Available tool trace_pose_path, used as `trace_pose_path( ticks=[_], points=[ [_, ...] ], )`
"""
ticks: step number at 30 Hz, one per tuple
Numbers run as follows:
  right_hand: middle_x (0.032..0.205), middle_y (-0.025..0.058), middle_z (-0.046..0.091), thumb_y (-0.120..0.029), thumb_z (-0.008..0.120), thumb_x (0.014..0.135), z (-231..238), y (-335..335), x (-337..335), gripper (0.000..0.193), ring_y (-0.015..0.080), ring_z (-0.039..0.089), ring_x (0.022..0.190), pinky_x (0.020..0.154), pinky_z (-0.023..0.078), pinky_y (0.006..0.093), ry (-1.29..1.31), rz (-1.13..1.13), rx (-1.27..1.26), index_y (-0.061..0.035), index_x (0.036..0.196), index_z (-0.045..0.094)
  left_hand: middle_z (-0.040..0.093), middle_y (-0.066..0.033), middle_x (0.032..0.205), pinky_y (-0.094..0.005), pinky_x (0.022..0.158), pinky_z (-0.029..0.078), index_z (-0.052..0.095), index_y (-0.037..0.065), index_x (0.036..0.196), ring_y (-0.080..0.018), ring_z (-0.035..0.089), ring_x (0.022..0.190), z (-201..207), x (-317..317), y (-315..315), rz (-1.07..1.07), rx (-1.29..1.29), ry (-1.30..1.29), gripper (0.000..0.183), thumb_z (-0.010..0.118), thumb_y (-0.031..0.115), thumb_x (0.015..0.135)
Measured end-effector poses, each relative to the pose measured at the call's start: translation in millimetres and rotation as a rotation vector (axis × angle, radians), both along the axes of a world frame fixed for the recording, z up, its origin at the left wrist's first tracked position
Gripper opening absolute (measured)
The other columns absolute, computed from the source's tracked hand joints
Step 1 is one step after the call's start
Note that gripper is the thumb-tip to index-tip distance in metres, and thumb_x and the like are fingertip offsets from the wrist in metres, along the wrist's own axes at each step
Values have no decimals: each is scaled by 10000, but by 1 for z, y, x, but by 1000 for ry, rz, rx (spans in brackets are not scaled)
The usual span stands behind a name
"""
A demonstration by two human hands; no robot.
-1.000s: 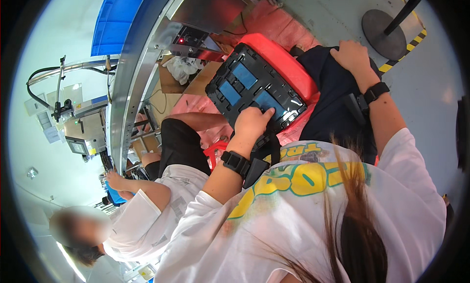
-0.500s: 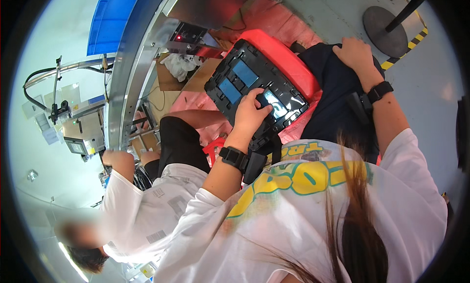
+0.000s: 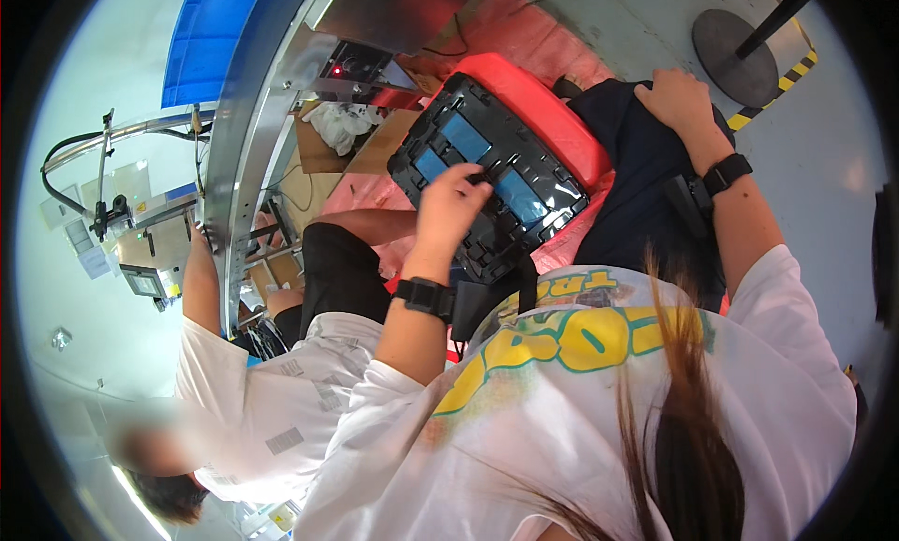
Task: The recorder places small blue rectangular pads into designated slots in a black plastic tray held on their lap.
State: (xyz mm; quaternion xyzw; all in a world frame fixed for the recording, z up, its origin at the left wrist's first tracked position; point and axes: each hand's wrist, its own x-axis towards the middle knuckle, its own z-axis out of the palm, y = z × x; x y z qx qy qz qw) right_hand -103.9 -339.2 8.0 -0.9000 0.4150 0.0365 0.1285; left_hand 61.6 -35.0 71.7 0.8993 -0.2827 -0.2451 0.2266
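Note:
A black moulded plastic tray (image 3: 552, 181) rests in front of me, beside a red plastic surface. In its recesses lie flat blue rectangular pieces: one at the far end (image 3: 465, 138), one on the left (image 3: 431, 164) and a glossy one nearer me (image 3: 522, 198). Over the tray's left part hovers my left hand (image 3: 449, 207), open, its fingers bent with a gap between thumb and forefinger; nothing shows in it. My right hand (image 3: 676, 101) lies open on the dark cloth over my leg, away from the tray.
At the left, a co-worker in a white shirt (image 3: 272, 391) sits close, one arm stretched toward a metal frame (image 3: 245, 157). The red plastic seat (image 3: 538, 110) borders the tray. A post with a round black base (image 3: 735, 59) stands at the far right.
My left hand has left the glossy blue piece and moved left, its fingers loosening. The co-worker's arm has reached farther forward. My right hand stays put.

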Motion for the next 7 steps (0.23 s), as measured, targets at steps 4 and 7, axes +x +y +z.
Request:
trace_pose_path(
  ticks=[4, 7],
  points=[
    [962, 205, 631, -413, 508, 778, 5, -2, -1, 457, 371, 597, 921, 795, 476, 460, 65, 26, 79, -17, 957, 648, 640, -53, 807, -265, 680, 470, 645, 27, 958, -124, 589, 748, 39, 39, 9, 235, -249, -216, 182, 619, 161, 837],
    [917, 181, 652, -400, 516, 754, -3, -2, -1, 412, 347, 617, 895, 785, 464, 480, -16, 15, 20, -63, 926, 679, 650, -69, 865, -249, 730, 469, 645, 42, 973, -122, 590, 791, 57, 101, 46, 334, -397, -433, 195, 624, 197, 856]
  ],
)
